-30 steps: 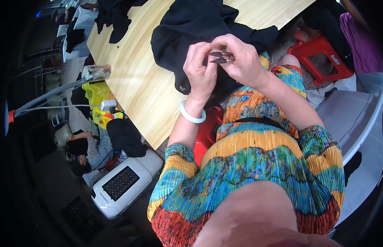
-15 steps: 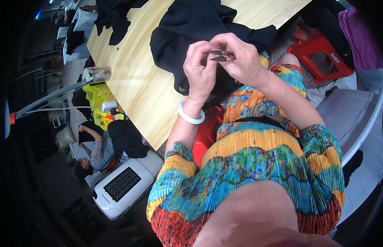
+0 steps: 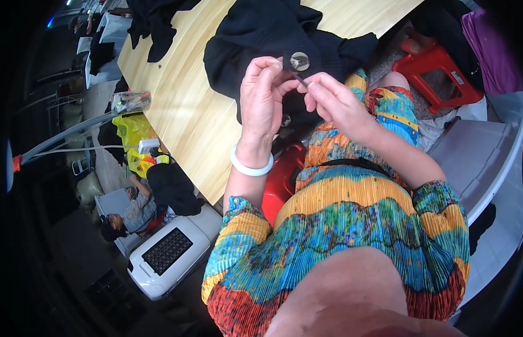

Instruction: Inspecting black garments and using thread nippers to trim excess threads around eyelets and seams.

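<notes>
A black garment (image 3: 239,53) lies across the table edge and hangs toward my lap. My left hand (image 3: 262,92), with a pale bangle (image 3: 252,163) at its wrist, is raised in front of the cloth. Its thumb and forefinger are pinched; what they hold is too small to make out. Close beside it, my right hand (image 3: 335,104) is closed on small dark snips (image 3: 300,81), now seen as a narrow strip pointing at the left fingers. A round, shiny button-like disc (image 3: 299,61) with a pale rim shows against the black cloth just beyond the fingertips.
The pale wooden table (image 3: 177,112) spreads ahead and left, with another black garment (image 3: 154,25) farther off. At right stand a red stool (image 3: 438,78) and a grey bin (image 3: 469,163). A lamp arm (image 3: 70,133) and a seated person (image 3: 132,210) are at left.
My hands have moved slightly apart and the right one has come lower and turned. The snips' two spread blades now show as one thin strip. The round disc has come into sight.
</notes>
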`<state>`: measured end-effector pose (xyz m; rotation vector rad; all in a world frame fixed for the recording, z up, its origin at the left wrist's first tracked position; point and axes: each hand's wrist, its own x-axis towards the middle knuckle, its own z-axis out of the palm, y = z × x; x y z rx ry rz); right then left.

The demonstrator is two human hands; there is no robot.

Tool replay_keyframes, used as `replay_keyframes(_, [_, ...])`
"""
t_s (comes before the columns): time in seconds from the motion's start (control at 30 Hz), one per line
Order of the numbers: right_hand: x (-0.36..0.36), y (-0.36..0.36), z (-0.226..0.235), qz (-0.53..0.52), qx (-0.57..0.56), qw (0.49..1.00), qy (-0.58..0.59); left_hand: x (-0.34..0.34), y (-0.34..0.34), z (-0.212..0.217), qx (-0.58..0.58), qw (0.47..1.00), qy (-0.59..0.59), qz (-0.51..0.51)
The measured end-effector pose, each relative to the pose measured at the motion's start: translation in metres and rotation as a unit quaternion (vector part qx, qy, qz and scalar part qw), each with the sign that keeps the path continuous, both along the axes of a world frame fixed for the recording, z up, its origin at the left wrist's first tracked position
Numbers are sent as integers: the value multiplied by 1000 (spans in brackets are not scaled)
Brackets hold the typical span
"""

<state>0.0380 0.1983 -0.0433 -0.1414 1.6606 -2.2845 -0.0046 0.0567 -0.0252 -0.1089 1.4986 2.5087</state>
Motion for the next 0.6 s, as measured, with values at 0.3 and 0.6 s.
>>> replay_keyframes(0.3, [-2,5,5,-12,-78,994,-72,6,8,0,-14,999,41,-8])
replay_keyframes(0.6, [-7,9,0,12,-52,997,-61,6,7,-5,-26,997,79,-6])
